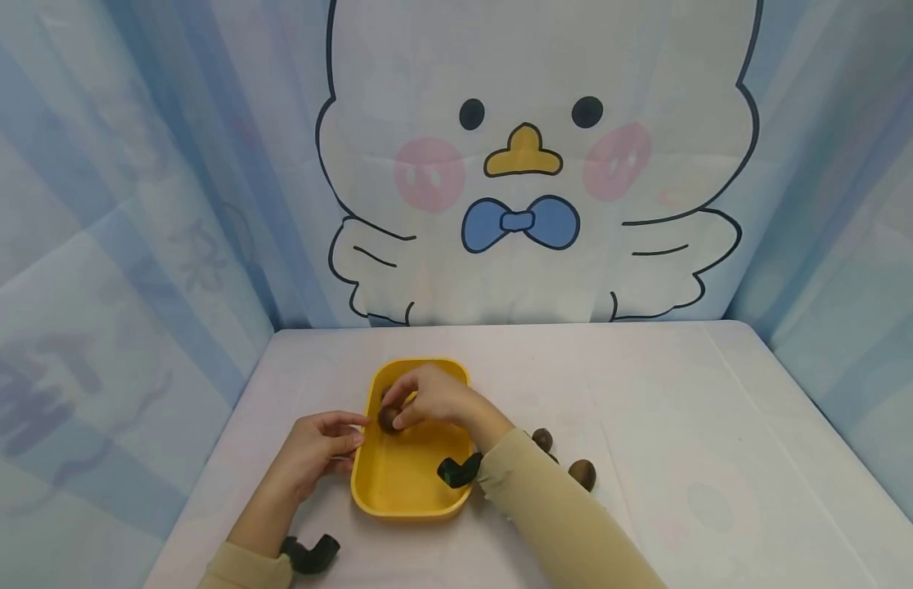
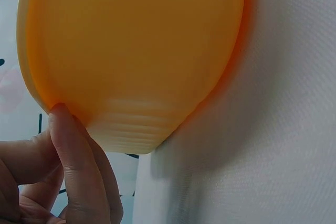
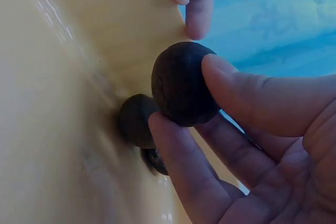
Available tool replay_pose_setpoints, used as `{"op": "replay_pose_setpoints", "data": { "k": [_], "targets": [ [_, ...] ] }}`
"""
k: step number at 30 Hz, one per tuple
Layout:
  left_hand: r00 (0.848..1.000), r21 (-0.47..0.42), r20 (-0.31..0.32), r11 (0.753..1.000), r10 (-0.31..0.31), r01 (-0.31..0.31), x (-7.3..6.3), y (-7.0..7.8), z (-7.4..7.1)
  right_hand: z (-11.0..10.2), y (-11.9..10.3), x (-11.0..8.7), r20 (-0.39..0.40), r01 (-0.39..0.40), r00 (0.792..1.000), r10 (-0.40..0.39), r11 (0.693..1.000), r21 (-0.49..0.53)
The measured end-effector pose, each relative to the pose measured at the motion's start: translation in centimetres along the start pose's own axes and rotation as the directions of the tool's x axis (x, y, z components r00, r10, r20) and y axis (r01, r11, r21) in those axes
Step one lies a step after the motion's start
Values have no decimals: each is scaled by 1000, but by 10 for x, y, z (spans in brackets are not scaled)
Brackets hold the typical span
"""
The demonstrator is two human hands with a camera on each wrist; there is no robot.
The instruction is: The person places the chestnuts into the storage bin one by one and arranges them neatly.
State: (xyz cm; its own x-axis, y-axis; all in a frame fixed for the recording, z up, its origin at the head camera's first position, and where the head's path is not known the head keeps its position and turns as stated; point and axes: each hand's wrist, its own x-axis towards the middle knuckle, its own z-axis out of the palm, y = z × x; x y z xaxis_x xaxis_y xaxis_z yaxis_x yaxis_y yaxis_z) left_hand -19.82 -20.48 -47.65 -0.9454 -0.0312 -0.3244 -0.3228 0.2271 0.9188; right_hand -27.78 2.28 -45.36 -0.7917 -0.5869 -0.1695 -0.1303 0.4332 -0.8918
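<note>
The right hand [image 1: 438, 399] pinches a brown ball [image 3: 184, 84] between thumb and fingertips, over the yellow tray [image 1: 412, 491]. The left hand [image 1: 317, 446] touches its rim, fingers nearly straight; apparently two more balls [image 3: 137, 121], partly hidden, sit inside.

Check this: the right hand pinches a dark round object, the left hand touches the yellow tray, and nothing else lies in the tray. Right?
Not quite: two other dark objects lie in the yellow tray, as the right wrist view shows. The right hand pinches a dark round object, and the left hand touches the tray.
</note>
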Motion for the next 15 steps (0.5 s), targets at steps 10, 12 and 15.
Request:
{"op": "replay_pose_setpoints", "data": {
  "k": [10,12,15],
  "targets": [
    [1000,-5,12,1000,1,-1,1,-1,-2,10,4,5,8,-20,1000,21,998,-58],
    [1000,-7,13,1000,-2,3,0,-1,-2,12,4,6,12,-30,999,31,998,-63],
    [1000,-8,17,1000,-3,3,0,-1,-2,14,4,6,13,-44,999,45,995,-85]
  ]
}}
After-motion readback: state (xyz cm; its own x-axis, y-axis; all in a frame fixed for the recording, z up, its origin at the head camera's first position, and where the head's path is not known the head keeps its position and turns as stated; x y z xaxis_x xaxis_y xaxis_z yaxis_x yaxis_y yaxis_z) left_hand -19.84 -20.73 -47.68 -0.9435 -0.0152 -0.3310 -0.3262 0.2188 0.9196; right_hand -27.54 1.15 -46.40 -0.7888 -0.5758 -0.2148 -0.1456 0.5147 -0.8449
